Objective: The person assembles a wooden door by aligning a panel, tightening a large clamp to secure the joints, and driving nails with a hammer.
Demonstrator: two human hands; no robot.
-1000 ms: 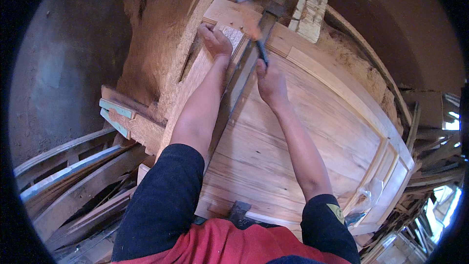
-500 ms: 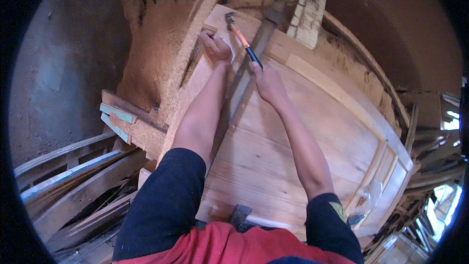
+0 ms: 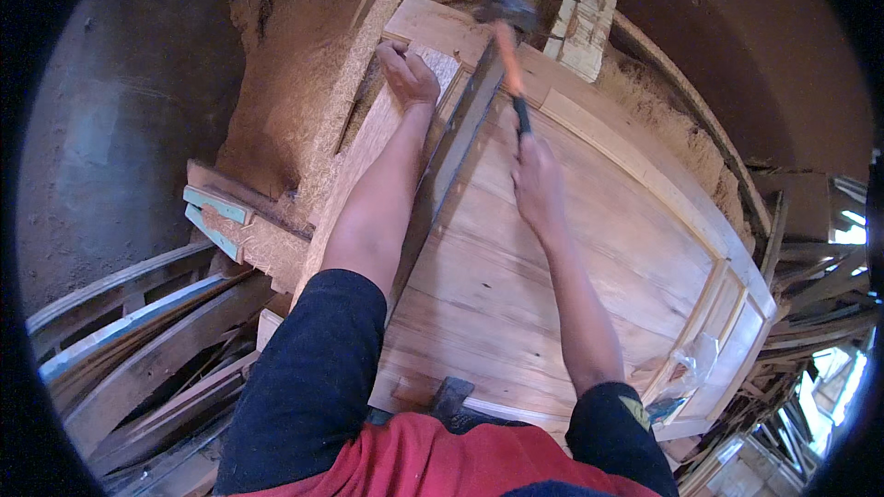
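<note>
My right hand grips a hammer by the black end of its orange and black handle. The hammer's head is smeared by motion above the far edge of a panelled wooden door. Near the door's far left corner, my left hand is closed, resting on the wood beside a thin moulding strip. Whatever its curled fingers hold is hidden. A long metal clamp bar crosses the door lengthwise between my two arms.
A pale, worn wood block stands at the far edge by the clamp's end. On the door's right part lies a clear plastic bag. Sawdust covers the far left, and stacked boards lie at lower left.
The hammer has swung up and to the right, away from my left hand, with my right hand moving right. My left hand stays near the corner, still closed.
</note>
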